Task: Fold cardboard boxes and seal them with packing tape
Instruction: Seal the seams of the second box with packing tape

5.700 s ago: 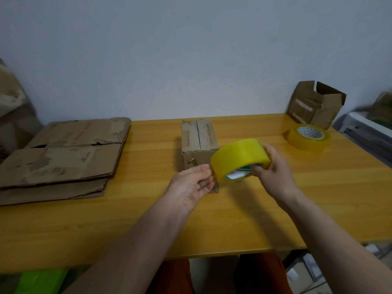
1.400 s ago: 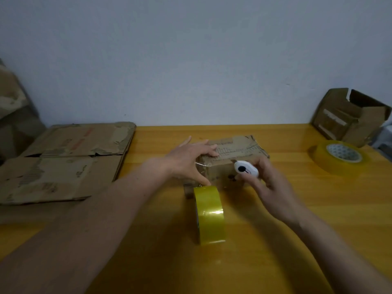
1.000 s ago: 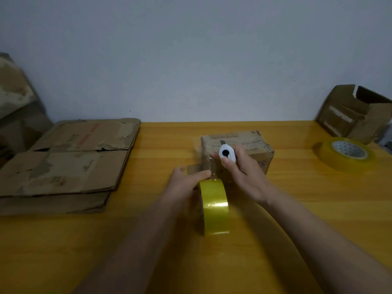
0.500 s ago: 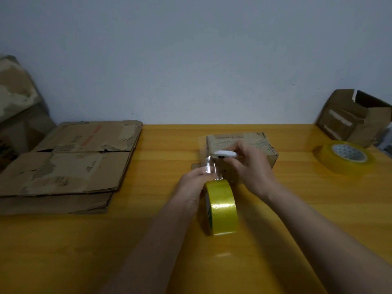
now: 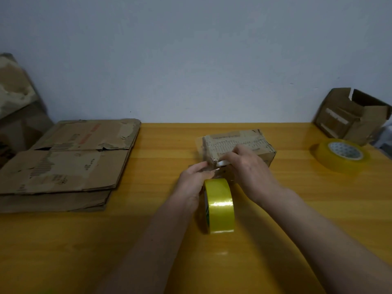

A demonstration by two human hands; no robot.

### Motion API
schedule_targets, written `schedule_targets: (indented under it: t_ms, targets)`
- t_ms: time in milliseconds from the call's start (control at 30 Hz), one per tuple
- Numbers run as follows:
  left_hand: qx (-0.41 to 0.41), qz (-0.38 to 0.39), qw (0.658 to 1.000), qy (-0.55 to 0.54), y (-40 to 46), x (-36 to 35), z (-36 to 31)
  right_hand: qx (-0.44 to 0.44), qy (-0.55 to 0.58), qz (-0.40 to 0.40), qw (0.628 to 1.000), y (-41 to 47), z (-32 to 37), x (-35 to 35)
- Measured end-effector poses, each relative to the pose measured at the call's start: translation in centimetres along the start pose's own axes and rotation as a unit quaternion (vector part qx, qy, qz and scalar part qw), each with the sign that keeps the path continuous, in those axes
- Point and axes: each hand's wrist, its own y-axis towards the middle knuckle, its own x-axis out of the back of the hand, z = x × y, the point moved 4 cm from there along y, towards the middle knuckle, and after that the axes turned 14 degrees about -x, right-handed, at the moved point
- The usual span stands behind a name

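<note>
The right hand (image 5: 247, 166) is gripping a small white cutter (image 5: 221, 163) at the near-left corner of the folded cardboard box (image 5: 237, 143), which is sitting at the table's (image 5: 148, 240) centre. The left hand (image 5: 192, 183) is pinching the clear tape strip (image 5: 209, 169) at nine o'clock from the cutter. An upright yellow tape roll (image 5: 219, 205) is standing at six o'clock from the box, beside the left wrist.

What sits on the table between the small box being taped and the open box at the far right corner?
In the head view, a second tape roll lies flat between the small box and the open box, nearer the open box.
</note>
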Motion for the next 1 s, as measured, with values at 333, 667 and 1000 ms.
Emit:
schedule_targets:
  t_ms: [333, 667, 1000]
  targets:
    - [0.004, 0.031, 0.999, 0.005, 0.2, 0.3, 0.2, -0.164, 0.051, 0.23, 0.958, -0.8, -5.7, -1.3]
    - [0.007, 0.045, 0.999, 0.018, 0.2, 0.4, 0.0, -0.13, 0.013, 0.039, 0.991, 0.9, -3.3, 0.6]
    - [0.011, 0.097, 0.995, 0.011, -0.6, 0.6, -0.7, -0.006, 0.06, 0.16, 0.985, 5.8, -0.5, -3.2]
